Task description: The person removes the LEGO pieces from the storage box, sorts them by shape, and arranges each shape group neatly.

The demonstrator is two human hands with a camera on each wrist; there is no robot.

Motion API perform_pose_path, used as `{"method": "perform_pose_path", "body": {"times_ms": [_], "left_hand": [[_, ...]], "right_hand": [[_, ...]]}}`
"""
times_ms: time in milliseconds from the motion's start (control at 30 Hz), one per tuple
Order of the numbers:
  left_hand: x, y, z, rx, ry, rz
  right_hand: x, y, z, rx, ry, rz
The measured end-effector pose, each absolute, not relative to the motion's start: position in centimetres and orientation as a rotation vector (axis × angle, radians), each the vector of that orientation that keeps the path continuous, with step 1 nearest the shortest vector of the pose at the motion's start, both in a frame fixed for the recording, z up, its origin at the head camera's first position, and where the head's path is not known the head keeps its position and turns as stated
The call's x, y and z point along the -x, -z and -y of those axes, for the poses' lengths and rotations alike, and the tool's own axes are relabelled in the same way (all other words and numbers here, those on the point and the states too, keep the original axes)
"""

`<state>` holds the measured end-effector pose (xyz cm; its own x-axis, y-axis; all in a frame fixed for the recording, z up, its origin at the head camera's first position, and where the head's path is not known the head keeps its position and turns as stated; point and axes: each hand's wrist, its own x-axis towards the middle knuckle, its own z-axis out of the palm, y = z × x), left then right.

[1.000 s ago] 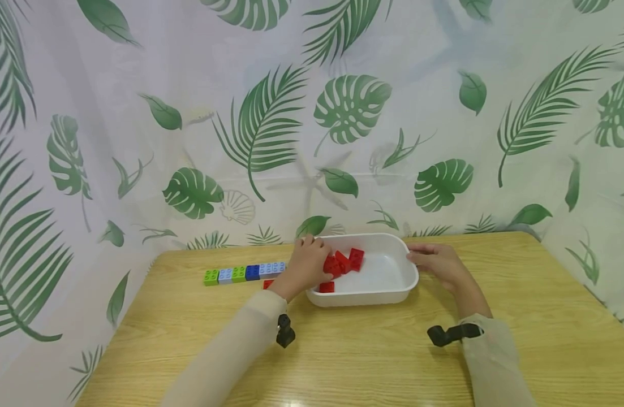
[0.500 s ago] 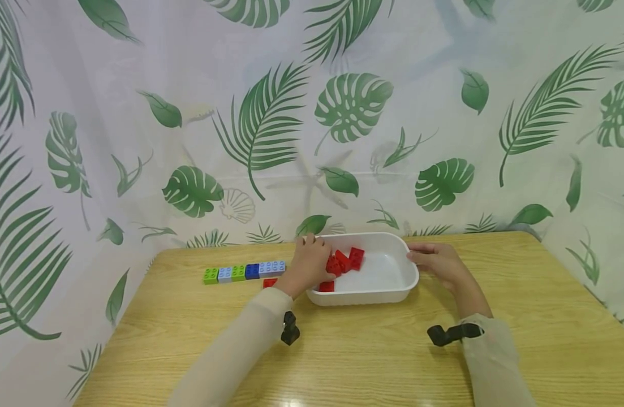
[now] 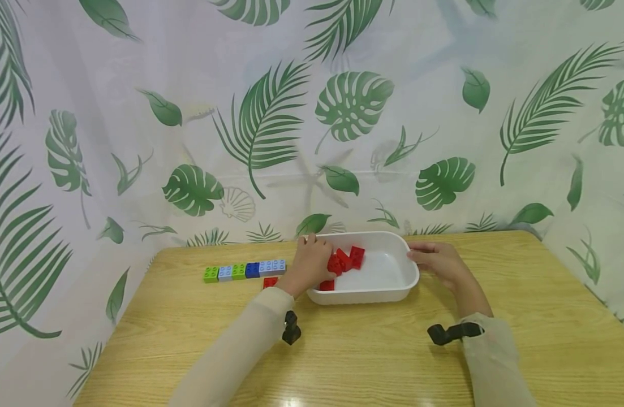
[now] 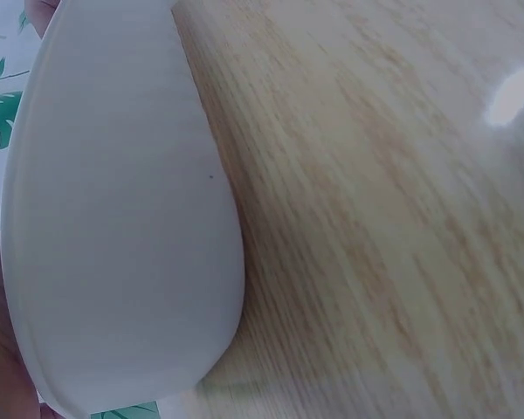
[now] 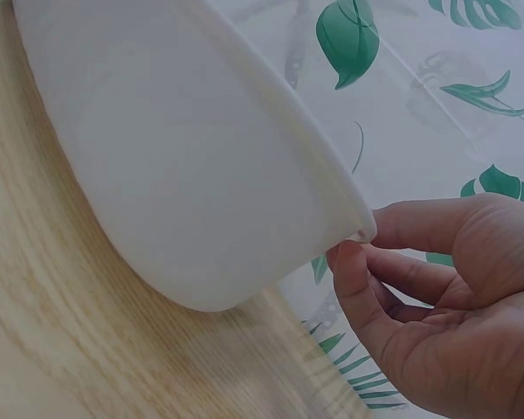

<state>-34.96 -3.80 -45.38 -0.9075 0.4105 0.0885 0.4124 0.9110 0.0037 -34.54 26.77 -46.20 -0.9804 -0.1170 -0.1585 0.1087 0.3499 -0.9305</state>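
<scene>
A white plastic bin [image 3: 377,295] stands at the back of the table with several red toy bricks [image 3: 356,257] inside its left half. My left hand [image 3: 312,263] reaches over the bin's left end, thumb beside the red bricks. Its fingertips are hidden behind the hand, and I cannot tell whether they grip a brick. My right hand [image 5: 454,297] pinches the rim at the bin's right end between thumb and fingers. In the left wrist view, the bin's outer wall [image 4: 122,209] covers most of the left hand.
Left of the bin lies a row of green, light blue and dark blue toy bricks [image 3: 252,270]. One red brick [image 3: 270,282] rests on the wooden table [image 3: 368,356] beside my left wrist. A leaf-patterned cloth [image 3: 291,113] hangs behind the table.
My left hand has shifted slightly to the right and deeper over the red bricks in the bin. The right hand keeps its hold on the rim; the bin stays put.
</scene>
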Motion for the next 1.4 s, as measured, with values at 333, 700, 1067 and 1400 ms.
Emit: {"method": "perform_pose_path", "body": {"times_ms": [333,700,1067,1400], "left_hand": [[35.18,45.45,3.9,0.637,0.069,2.979],[35.17,45.21,3.94,0.617,0.077,2.985],[35.0,45.27,3.86,0.627,0.079,2.996],[34.85,45.33,4.27,0.602,0.161,2.994]], "right_hand": [[34.51,46.12,-26.76,0.02,1.678,-2.42],[34.95,46.1,-26.99,0.008,1.668,-2.412],[34.65,46.26,-26.79,-0.001,1.686,-2.395],[34.54,46.27,-26.74,0.001,1.701,-2.398]]}}
